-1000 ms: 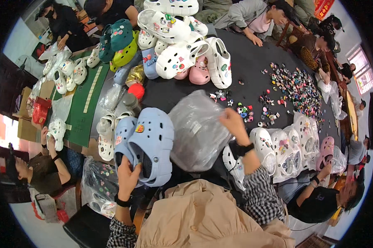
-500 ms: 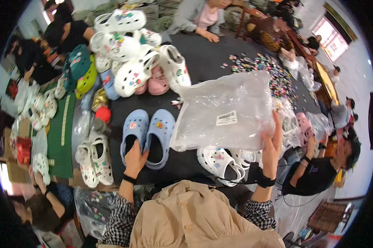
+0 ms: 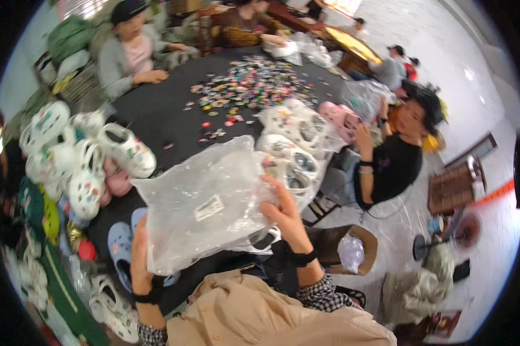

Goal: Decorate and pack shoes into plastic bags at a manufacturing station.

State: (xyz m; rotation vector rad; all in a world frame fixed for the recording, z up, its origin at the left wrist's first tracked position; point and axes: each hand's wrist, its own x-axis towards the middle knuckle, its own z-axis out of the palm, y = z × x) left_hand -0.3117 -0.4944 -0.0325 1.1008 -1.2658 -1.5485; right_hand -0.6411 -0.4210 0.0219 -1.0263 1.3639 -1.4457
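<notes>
A clear plastic bag (image 3: 179, 230) with a white label is held up over the near side of the dark table. My right hand (image 3: 286, 216) grips its right edge, thumb and fingers on either side. At the bag's left edge is my left hand (image 3: 139, 256), closed on it, its fingertips partly hidden. Behind that hand lies a pair of light blue clogs (image 3: 120, 249) with charms, partly covered by the hand and the bag. A white clog (image 3: 267, 239) shows under the bag's lower right side.
Charm-covered white clogs (image 3: 86, 187) are heaped at the left. Loose colourful charms (image 3: 254, 83) spread over the far table (image 3: 150, 124). Bagged white clogs (image 3: 289, 153) lie to the right, near a person (image 3: 395, 167) holding pink clogs (image 3: 339, 120). A cardboard box (image 3: 366, 239) stands at lower right.
My left hand has left the blue clog and taken the bag's left edge. The bag is now between both hands. My view has turned to the right.
</notes>
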